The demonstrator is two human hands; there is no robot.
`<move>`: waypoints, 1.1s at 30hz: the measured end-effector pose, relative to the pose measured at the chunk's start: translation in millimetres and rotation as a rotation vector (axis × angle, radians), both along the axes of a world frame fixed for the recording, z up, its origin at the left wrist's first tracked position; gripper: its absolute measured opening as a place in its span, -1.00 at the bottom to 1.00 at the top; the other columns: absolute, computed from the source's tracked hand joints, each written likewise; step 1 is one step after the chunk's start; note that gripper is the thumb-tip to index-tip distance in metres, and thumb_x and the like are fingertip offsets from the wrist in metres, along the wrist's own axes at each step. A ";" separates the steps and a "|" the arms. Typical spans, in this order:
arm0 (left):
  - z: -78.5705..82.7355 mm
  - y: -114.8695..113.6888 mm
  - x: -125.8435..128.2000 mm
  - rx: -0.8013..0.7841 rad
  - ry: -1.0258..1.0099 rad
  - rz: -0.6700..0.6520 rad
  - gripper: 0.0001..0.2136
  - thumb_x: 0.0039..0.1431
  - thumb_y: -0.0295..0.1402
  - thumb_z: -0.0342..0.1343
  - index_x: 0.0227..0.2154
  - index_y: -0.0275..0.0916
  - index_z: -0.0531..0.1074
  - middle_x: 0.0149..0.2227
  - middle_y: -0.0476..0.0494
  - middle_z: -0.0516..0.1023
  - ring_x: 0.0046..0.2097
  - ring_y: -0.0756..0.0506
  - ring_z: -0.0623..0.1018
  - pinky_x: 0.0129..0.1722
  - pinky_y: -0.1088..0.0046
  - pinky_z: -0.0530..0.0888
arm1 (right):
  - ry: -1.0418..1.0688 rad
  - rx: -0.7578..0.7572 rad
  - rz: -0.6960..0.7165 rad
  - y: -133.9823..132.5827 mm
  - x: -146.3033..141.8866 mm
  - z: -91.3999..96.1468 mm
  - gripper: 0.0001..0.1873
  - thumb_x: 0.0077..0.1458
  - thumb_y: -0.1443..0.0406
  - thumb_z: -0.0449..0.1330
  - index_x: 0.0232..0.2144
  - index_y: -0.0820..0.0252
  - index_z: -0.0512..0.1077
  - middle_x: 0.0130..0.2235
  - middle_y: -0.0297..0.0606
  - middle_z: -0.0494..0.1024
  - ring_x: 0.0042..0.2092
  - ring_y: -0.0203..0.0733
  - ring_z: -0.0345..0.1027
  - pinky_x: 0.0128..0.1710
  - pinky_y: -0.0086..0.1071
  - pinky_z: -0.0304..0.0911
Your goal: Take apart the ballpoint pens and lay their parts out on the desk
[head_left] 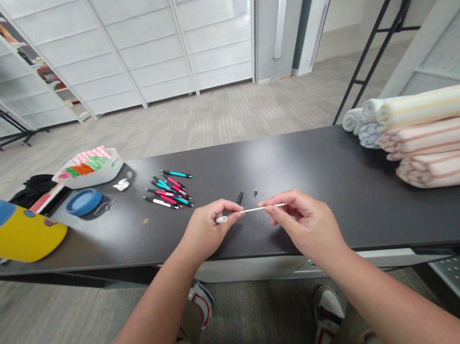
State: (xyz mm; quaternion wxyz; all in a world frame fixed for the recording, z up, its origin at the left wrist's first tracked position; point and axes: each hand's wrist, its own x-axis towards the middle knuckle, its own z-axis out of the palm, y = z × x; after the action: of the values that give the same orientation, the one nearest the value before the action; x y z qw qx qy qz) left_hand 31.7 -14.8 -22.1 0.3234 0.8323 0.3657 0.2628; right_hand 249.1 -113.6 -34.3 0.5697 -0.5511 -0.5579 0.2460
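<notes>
Head view is showing both hands meeting low over the dark table [326, 164], with a thin white rod [254, 210] stretching between them. Its long axis is running left to right, nearly level and almost parallel to the table's near edge. The right end is pointing away from the left hand [209, 228] and appears to be narrowing to a fine tip; the left end is disappearing at the left fingertips.

The left thumb and forefinger are pinching the rod, while the same hand is also grasping a white tube [221, 220], whose open end is facing right. The right hand [309, 218] is gripping the rod near its right end between thumb and fingers.

Just beyond the left fingertips, a black ribbed piece [240, 198] is lying slantwise, its upper end leaning right. Near it, a tiny dark part [256, 193] is resting on the tabletop. Farther left, a pile of pens [170, 191] is lying loosely, most of them slanting down toward the right.
</notes>
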 end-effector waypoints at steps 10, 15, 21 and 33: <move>2.8 -1.5 1.0 -0.010 0.000 -0.013 -0.85 0.34 -0.25 0.19 -0.16 -0.14 0.61 -0.22 0.00 0.68 -0.28 -0.03 0.55 -0.27 0.50 0.39 | 0.000 0.083 -0.068 -1.5 -0.6 -1.0 -0.82 0.35 0.10 0.23 -0.15 0.05 0.51 -0.12 -0.22 0.71 -0.30 -0.19 0.55 -0.28 -0.30 0.40; 5.0 -2.9 1.0 -0.026 -0.019 -0.007 -0.87 0.33 -0.30 0.20 -0.15 -0.14 0.60 -0.21 0.01 0.68 -0.35 0.01 0.49 -0.30 0.52 0.36 | -0.121 0.150 -0.082 -2.7 -1.6 3.5 -0.78 0.48 0.17 0.01 -0.10 -0.01 0.45 -0.10 -0.26 0.68 -0.09 -0.13 0.56 -0.03 -0.21 0.39; 6.7 -3.8 1.6 -0.005 -0.013 0.009 -0.87 0.29 -0.26 0.25 -0.19 -0.16 0.60 -0.33 0.03 0.63 -0.42 0.02 0.42 -0.37 0.52 0.32 | -0.363 0.190 0.086 -1.0 -0.9 2.1 -0.76 0.48 0.22 -0.04 -0.11 0.02 0.44 -0.24 -0.25 0.58 -0.19 -0.15 0.51 -0.15 -0.28 0.38; 2.0 -11.4 3.6 0.103 -0.032 -0.064 -0.91 0.27 -0.36 0.27 -0.20 -0.15 0.51 -0.29 0.01 0.65 -0.31 0.00 0.60 -0.24 0.54 0.45 | -0.591 0.131 0.142 11.0 -7.0 0.7 -0.85 0.36 0.21 0.22 -0.16 0.06 0.60 -0.30 -0.25 0.62 -0.27 -0.14 0.50 -0.21 -0.31 0.37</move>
State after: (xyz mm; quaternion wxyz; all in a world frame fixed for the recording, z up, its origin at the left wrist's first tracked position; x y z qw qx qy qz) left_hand 35.3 -26.2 -20.1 0.2941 0.8548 0.3196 0.2841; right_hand 242.1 -102.7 -33.7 0.3986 -0.5207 -0.7510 0.0780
